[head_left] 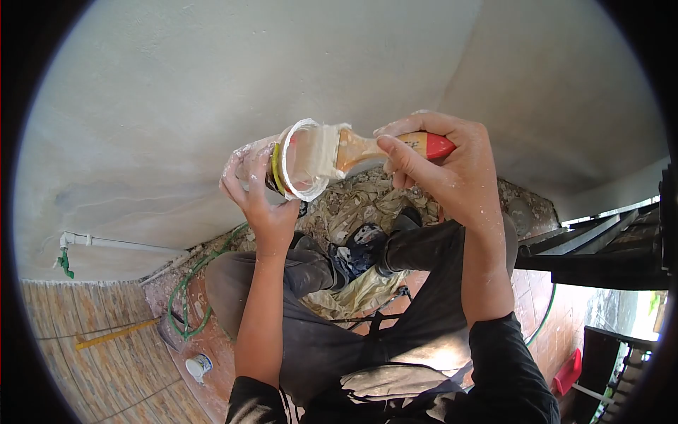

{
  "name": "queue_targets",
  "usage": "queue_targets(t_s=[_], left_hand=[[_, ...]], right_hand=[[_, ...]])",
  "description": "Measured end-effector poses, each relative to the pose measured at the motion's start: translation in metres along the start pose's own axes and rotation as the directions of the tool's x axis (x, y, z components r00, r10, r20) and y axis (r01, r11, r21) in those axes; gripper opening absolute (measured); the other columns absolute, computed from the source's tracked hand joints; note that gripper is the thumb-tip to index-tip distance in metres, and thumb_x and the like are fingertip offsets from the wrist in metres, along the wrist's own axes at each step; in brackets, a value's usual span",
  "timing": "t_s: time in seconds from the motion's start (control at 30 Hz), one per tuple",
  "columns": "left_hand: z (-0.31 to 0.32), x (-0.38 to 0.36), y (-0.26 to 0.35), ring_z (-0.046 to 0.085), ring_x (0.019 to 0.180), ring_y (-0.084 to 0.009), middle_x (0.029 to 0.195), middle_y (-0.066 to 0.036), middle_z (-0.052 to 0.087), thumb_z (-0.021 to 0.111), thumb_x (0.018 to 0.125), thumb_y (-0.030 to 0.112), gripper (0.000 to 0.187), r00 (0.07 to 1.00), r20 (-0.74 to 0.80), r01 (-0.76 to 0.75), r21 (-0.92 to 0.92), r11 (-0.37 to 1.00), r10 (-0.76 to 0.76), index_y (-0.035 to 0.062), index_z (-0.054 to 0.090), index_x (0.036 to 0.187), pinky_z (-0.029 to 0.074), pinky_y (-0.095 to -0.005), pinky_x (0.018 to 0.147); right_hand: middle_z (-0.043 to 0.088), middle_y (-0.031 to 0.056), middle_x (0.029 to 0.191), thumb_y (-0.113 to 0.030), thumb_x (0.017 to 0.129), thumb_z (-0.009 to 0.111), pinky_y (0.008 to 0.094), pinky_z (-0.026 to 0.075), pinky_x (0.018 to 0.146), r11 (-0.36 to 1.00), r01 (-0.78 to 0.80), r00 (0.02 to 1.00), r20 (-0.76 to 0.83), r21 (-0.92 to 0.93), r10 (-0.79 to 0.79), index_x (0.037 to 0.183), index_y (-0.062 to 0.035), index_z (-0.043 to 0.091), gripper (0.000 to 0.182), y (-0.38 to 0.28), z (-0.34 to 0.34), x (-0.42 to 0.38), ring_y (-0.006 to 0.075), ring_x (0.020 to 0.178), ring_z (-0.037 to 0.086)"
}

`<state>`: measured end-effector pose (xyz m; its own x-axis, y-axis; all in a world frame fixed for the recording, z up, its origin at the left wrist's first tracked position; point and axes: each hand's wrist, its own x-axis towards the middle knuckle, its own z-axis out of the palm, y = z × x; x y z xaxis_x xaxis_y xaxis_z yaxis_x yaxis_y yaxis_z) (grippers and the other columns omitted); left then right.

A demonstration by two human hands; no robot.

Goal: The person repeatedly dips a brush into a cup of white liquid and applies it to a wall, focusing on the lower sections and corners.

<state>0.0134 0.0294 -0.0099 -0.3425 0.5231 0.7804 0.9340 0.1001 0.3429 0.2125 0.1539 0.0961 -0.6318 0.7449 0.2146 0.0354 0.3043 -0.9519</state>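
Observation:
My left hand (258,191) grips a small paint can (293,161) smeared with white paint, tipped so its open mouth faces me. My right hand (441,166) holds a paintbrush (367,148) by its wooden, red-tipped handle. The white-loaded bristles rest inside the can's rim. Both hands are raised in front of a pale plastered wall (212,85). My legs in dark grey trousers (318,311) show below.
A white pipe with a green tap (67,261) runs along the wall's base at left. A green hose (191,290) and a small white tin (199,366) lie on the tiled floor. Crumpled cloth (360,205) covers the ground ahead. Dark metal steps (600,247) stand at right.

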Motion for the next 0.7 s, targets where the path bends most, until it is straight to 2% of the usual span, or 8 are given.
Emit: queue_targets(t_s=[0.07,0.17,0.23,0.33,0.5,0.57,0.63,0.7], left_hand=[[0.003,-0.003,-0.002,0.035,0.125,-0.0369,0.131,-0.020,0.037,0.082,0.061,0.007,0.076,1.000,-0.015,0.013,-0.026,1.000,-0.013,0.0047,0.047,0.128,0.031,-0.0473,0.102],[0.002,-0.002,0.000,0.036,0.124,-0.0365,0.132,-0.020,0.037,0.083,0.061,0.007,0.077,0.999,-0.035,0.028,-0.044,0.999,-0.030,0.0039,0.046,0.128,0.032,-0.0466,0.102],[0.002,0.000,0.000,0.037,0.124,-0.0363,0.132,-0.020,0.037,0.083,0.061,0.007,0.077,0.999,-0.039,0.032,-0.032,0.999,-0.034,0.0039,0.046,0.128,0.032,-0.0464,0.101],[0.000,-0.001,-0.002,0.037,0.124,-0.0364,0.132,-0.020,0.036,0.083,0.060,0.007,0.077,0.999,-0.031,0.042,-0.017,0.999,-0.042,0.0040,0.046,0.128,0.033,-0.0465,0.102],[0.001,-0.006,-0.003,0.037,0.125,-0.0368,0.134,-0.019,0.033,0.084,0.059,0.006,0.078,0.999,-0.008,-0.033,0.024,0.999,0.034,0.0066,0.047,0.128,0.036,-0.0458,0.100],[0.004,-0.005,-0.004,0.037,0.125,-0.0370,0.134,-0.019,0.033,0.084,0.059,0.006,0.077,1.000,-0.008,-0.015,-0.040,0.999,0.014,0.0072,0.047,0.128,0.036,-0.0459,0.100],[0.005,-0.007,-0.004,0.036,0.125,-0.0371,0.134,-0.020,0.033,0.083,0.060,0.006,0.077,1.000,-0.004,0.007,-0.092,0.996,-0.008,0.0078,0.047,0.127,0.037,-0.0460,0.099],[0.006,-0.008,-0.006,0.035,0.126,-0.0370,0.134,-0.020,0.033,0.083,0.060,0.006,0.077,1.000,0.000,-0.003,-0.097,0.995,0.003,0.0075,0.046,0.128,0.037,-0.0463,0.099]], right_hand=[[0.063,0.0048,0.062,-0.016,0.083,0.069,0.0201,0.046,0.051,0.997,0.031,0.998,-0.049,0.067,-0.028,0.087,0.0011,0.070,0.018,0.000,0.001,-0.001,0.0065,0.054,0.060],[0.063,0.0055,0.062,-0.016,0.083,0.068,0.0208,0.045,0.050,0.999,0.007,1.000,-0.024,0.040,-0.006,0.086,0.0014,0.069,0.018,0.004,0.000,0.003,0.0070,0.053,0.059],[0.061,0.0047,0.058,-0.016,0.083,0.068,0.0208,0.044,0.048,0.996,0.019,1.000,0.020,-0.082,-0.017,0.084,0.0014,0.069,0.017,0.011,0.001,0.006,0.0070,0.049,0.057],[0.059,0.0043,0.054,-0.018,0.083,0.068,0.0212,0.045,0.048,0.993,-0.051,0.998,0.040,-0.111,0.056,0.083,0.0017,0.069,0.020,0.000,-0.004,0.001,0.0075,0.047,0.057],[0.057,0.0039,0.050,-0.020,0.084,0.068,0.0214,0.044,0.045,0.991,-0.068,0.995,0.058,-0.117,0.075,0.081,0.0018,0.068,0.022,0.002,0.005,0.000,0.0077,0.044,0.056],[0.056,0.0041,0.049,-0.020,0.084,0.068,0.0212,0.043,0.044,0.993,-0.068,0.996,0.056,-0.095,0.073,0.081,0.0017,0.068,0.022,0.004,0.006,0.001,0.0077,0.044,0.056],[0.056,0.0010,0.056,-0.010,0.084,0.069,0.0190,0.039,0.040,0.993,-0.087,0.992,0.080,-0.080,0.093,0.080,0.0042,0.067,0.015,0.003,0.006,0.002,0.0054,0.044,0.052],[0.057,0.0024,0.053,-0.016,0.084,0.068,0.0205,0.041,0.041,0.993,-0.070,0.995,0.068,-0.098,0.077,0.080,0.0033,0.068,0.019,-0.002,-0.002,-0.001,0.0064,0.044,0.055]])
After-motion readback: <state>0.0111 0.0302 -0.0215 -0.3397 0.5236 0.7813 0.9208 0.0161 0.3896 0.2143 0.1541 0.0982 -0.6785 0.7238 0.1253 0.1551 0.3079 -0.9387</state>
